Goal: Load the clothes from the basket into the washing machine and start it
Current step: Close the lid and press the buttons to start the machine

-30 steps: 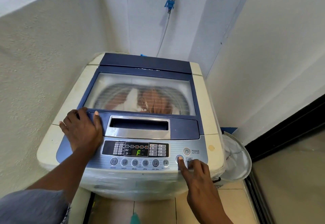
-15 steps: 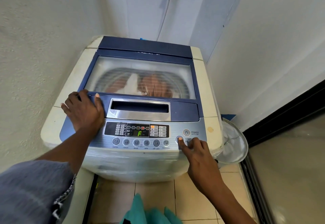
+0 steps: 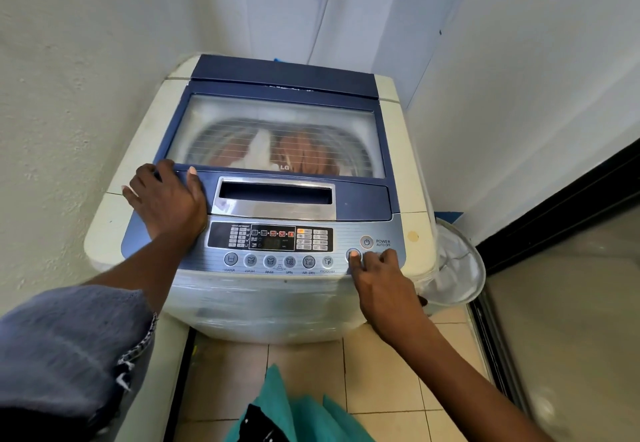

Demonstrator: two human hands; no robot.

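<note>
**Left hand** point(image 3: 169, 202): on the lid point(image 3: 363, 199) of the washing machine point(image 3: 407, 164), at the front left corner. Palm down, fingers spread, gripping nothing. Judged a steadying rest, so keep its weight light.

**Clothes** point(image 3: 301, 154): inside the washing machine, seen through the lid's window. Pinkish-brown and white pieces. Loading appears done.

**Control panel** point(image 3: 277, 244): along the washing machine's front edge. Red icons are lit; the digits are too faint to read.

**Start/pause button** point(image 3: 354, 253): at the washing machine's front right, just below the power button point(image 3: 366, 242).

**Right hand** point(image 3: 381, 285): index fingertip on the start/pause button, other fingers loosely curled, holding nothing. Advised: one short, square push, kept clear of the power button. Then lift off and check the panel for a response.

**Basket** point(image 3: 457, 268): white mesh, just right of the washing machine. No clothes show in it.
</note>
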